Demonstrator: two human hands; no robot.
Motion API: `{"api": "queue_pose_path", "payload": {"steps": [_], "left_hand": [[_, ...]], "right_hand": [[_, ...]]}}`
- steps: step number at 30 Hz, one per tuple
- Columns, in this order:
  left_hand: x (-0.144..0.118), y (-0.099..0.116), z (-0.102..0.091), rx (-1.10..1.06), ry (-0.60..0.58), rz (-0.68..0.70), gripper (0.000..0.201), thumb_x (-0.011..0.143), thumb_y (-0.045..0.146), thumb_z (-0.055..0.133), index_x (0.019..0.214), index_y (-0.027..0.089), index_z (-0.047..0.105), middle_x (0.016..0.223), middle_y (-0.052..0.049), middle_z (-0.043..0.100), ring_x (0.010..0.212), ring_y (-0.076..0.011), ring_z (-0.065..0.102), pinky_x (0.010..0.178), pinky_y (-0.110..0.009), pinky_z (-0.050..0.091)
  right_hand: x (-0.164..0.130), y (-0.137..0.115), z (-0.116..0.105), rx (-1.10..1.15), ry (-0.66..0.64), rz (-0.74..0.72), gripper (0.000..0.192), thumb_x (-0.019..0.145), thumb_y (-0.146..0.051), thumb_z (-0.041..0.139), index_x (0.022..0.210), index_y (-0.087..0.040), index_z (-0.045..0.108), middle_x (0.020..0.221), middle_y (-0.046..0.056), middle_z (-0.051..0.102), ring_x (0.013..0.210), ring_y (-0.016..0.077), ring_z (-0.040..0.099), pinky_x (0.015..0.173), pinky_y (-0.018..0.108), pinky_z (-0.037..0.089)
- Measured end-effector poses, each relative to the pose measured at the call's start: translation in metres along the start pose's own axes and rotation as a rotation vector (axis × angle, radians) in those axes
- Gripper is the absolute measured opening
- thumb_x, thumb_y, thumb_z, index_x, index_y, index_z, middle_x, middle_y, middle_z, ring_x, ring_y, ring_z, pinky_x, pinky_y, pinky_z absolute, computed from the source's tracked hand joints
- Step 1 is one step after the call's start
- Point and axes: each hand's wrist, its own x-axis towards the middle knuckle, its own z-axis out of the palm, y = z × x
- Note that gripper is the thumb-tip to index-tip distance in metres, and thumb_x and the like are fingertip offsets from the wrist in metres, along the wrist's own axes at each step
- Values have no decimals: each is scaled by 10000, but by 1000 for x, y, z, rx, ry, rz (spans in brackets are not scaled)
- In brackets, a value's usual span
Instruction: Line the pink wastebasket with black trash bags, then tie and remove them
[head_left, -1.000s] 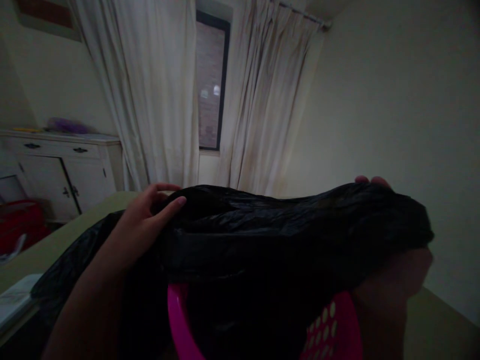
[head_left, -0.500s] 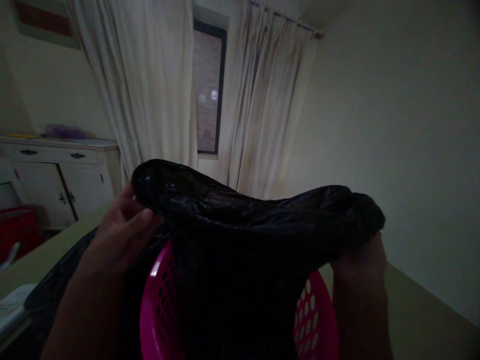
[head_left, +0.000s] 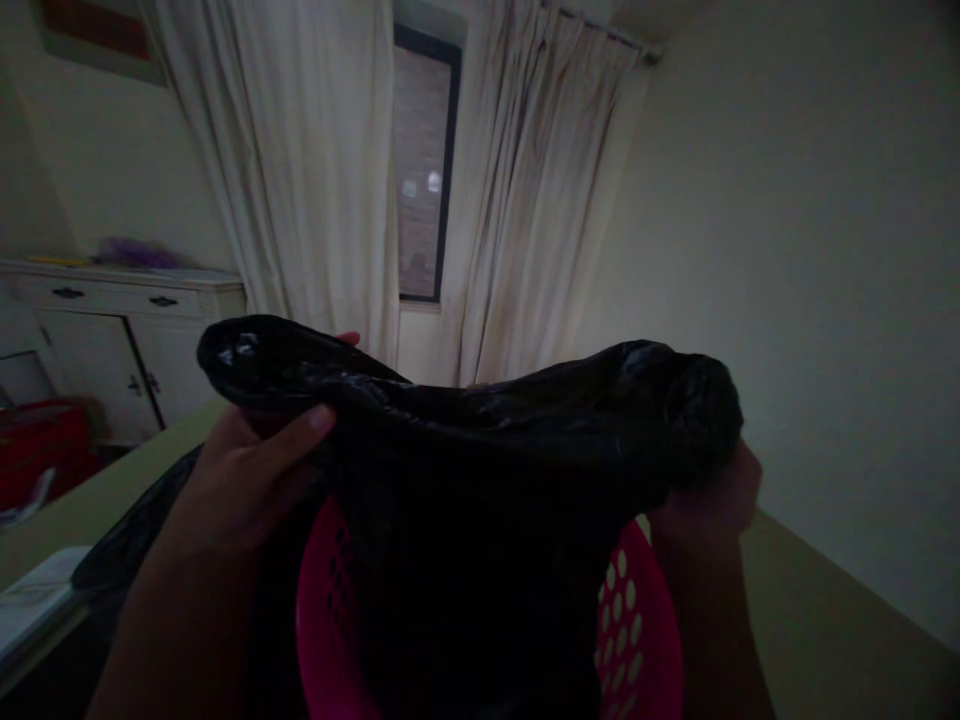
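A black plastic garbage bag (head_left: 480,480) is stretched between my two hands, its folded top edge raised above a pink perforated basket (head_left: 652,610). The lower part of the bag hangs down inside the basket. My left hand (head_left: 255,465) grips the left end of the bag, thumb in front and a fingertip showing behind the edge. At the other end my right hand (head_left: 712,495) is closed on the bag, its fingers mostly hidden beneath the plastic. More black plastic (head_left: 142,530) lies under my left forearm.
The basket stands on a greenish tabletop (head_left: 810,590). At the left edge lies a white flat object (head_left: 41,590), with a red bag (head_left: 45,450) farther back. Behind are a white cabinet (head_left: 180,350), pale curtains (head_left: 322,180) and a narrow window (head_left: 424,170).
The bag's left end has moved left and now folds over my left hand, with a fingertip showing behind it. My right hand and its end have shifted slightly left.
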Motion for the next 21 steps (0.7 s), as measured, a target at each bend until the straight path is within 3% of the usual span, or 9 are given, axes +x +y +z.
{"api": "queue_pose_path", "payload": {"steps": [2,5,10,14,16,18,21], "left_hand": [[3,4,6,-19,22,-27,564,796,361,901,1344,331,771,1198,-2,840,1164,-322,780,941,-350,695],[7,6,12,-51,82,-65,316,865,358,829,1173,289,815,1194,-15,842,1211,-340,763,957,-374,696],[9,7,24,-224,45,-18,26,951,283,735,976,287,742,1307,7,814,1346,-340,700,1107,-492,637],[6,6,29,-277,136,-6,103,972,225,698,1045,293,722,1251,6,831,1294,-286,736,1066,-456,661],[5,4,26,-264,140,-13,190,955,235,723,1134,296,742,1212,-10,840,1247,-278,758,1023,-422,677],[4,0,21,-248,107,-33,254,936,283,757,1189,289,754,1186,-26,844,1218,-279,767,1005,-395,676],[3,-2,16,-149,37,-79,276,919,400,763,1150,250,775,1183,-61,844,1207,-300,767,1017,-408,663]], "right_hand": [[1,0,6,-18,-19,36,192,870,-492,759,839,-309,811,1018,1,845,1038,256,805,1104,472,623],[2,-1,10,-42,-56,118,313,909,-571,695,984,-307,845,1165,20,836,1177,291,779,1158,536,587],[-4,0,6,-91,-211,171,535,868,-565,672,1319,-301,788,1517,48,688,1487,338,590,1221,592,520],[-10,-7,5,-162,-314,101,592,718,-533,867,1270,-325,814,1557,30,656,1479,368,593,1242,583,503],[-15,-16,3,-202,-367,102,569,749,-570,876,1258,-322,823,1509,47,694,1401,368,660,1206,572,537],[-23,-25,-2,-233,-424,230,565,850,-586,815,1353,-331,783,1445,55,737,1313,334,725,1168,537,569],[-35,-41,-18,-325,-545,508,649,967,-463,741,1591,-393,576,1453,39,735,1289,273,745,1191,508,540]]}}
